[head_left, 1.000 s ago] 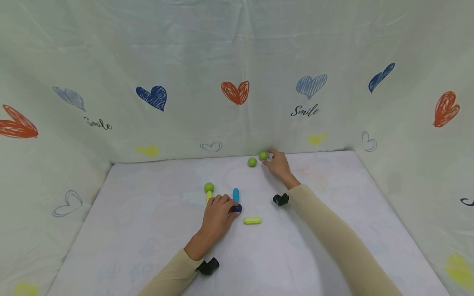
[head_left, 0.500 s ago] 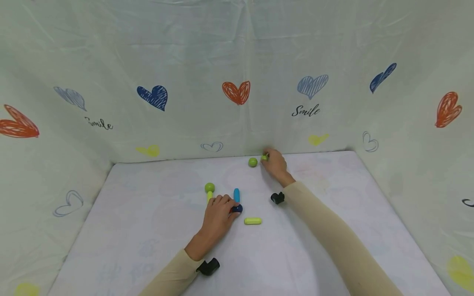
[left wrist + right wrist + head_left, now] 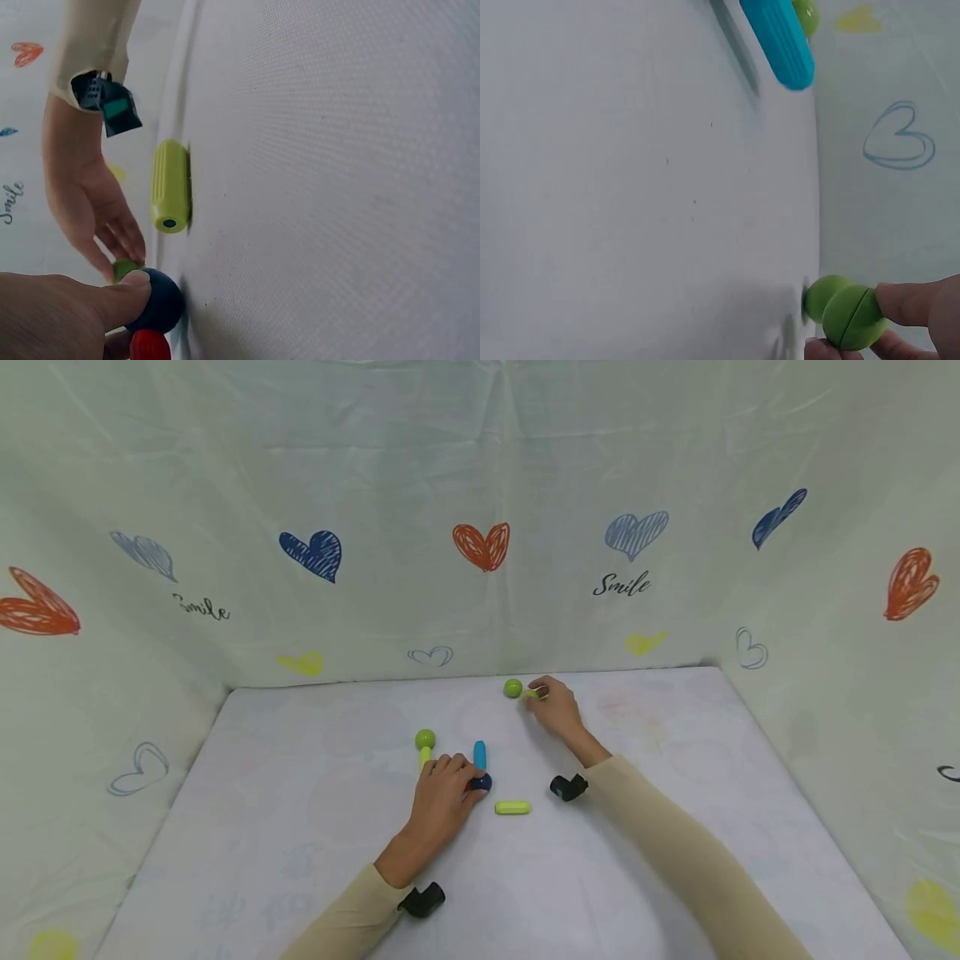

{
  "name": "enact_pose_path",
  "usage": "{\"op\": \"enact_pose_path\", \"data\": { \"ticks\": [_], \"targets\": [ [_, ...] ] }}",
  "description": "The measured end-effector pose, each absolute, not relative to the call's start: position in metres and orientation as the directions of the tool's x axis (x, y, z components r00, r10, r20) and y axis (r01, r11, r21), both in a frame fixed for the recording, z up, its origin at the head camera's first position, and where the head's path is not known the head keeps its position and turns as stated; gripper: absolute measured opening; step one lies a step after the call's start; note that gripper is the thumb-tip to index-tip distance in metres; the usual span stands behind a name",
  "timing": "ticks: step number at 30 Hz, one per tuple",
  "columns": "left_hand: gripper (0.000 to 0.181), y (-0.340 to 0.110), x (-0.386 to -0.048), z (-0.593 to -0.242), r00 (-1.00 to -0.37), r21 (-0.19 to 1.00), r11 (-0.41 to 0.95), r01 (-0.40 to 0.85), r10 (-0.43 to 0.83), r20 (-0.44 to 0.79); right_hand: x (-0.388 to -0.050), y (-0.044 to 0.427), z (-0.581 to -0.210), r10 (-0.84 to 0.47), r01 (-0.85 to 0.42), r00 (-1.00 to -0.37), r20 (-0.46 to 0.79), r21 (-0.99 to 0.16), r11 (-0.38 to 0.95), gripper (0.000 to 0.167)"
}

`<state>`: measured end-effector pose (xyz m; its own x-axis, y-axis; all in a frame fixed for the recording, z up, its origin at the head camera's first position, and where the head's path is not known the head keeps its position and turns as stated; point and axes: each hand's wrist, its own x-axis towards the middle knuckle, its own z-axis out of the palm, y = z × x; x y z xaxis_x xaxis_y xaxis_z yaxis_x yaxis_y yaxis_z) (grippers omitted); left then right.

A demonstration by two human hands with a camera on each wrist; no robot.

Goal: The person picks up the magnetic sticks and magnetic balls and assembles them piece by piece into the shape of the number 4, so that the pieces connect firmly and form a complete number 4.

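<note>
My left hand [image 3: 441, 802] pinches a dark blue ball [image 3: 161, 301] between thumb and fingers, low at the table. A red rod [image 3: 150, 345] and a light blue rod [image 3: 480, 755] adjoin that ball; the blue one points away from me. Near the back edge my right hand [image 3: 557, 708] holds a green ball [image 3: 851, 321] with a seam line, between thumb and fingertips. Just left of it a second green ball [image 3: 513, 688] sits on the table. Beyond my left hand a third green ball [image 3: 425, 739] tops a yellow-green rod [image 3: 425, 756], whose near end my fingers hide.
A loose yellow-green rod [image 3: 512, 808] lies on the white table [image 3: 300, 827], right of my left hand. Close behind the table's back edge hangs a white sheet [image 3: 390, 610] printed with hearts. Black wrist cameras [image 3: 422, 901] stick out from both sleeves.
My right hand has closed its fingers round the right-hand green ball and drawn it slightly toward me from the back edge. The left hand and the joined pieces stay put.
</note>
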<state>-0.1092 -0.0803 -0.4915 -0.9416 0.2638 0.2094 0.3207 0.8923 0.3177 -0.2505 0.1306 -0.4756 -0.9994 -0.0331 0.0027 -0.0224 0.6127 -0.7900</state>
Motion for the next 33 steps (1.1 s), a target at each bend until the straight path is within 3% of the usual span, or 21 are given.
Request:
{"op": "enact_pose_path", "data": {
  "ticks": [13,33],
  "targets": [
    [0.027,-0.08,-0.109,-0.491,-0.945,0.326,0.892,0.315,0.262,0.196,-0.223,0.104,-0.481,-0.205,-0.085,-0.978,-0.027,-0.852,0.517,0.027],
    [0.028,-0.079,-0.109,-0.493,-0.943,0.31,0.897,0.316,0.262,0.204,-0.214,0.081,-0.485,-0.266,-0.062,-0.961,-0.076,-0.879,0.473,0.025]
  ]
}}
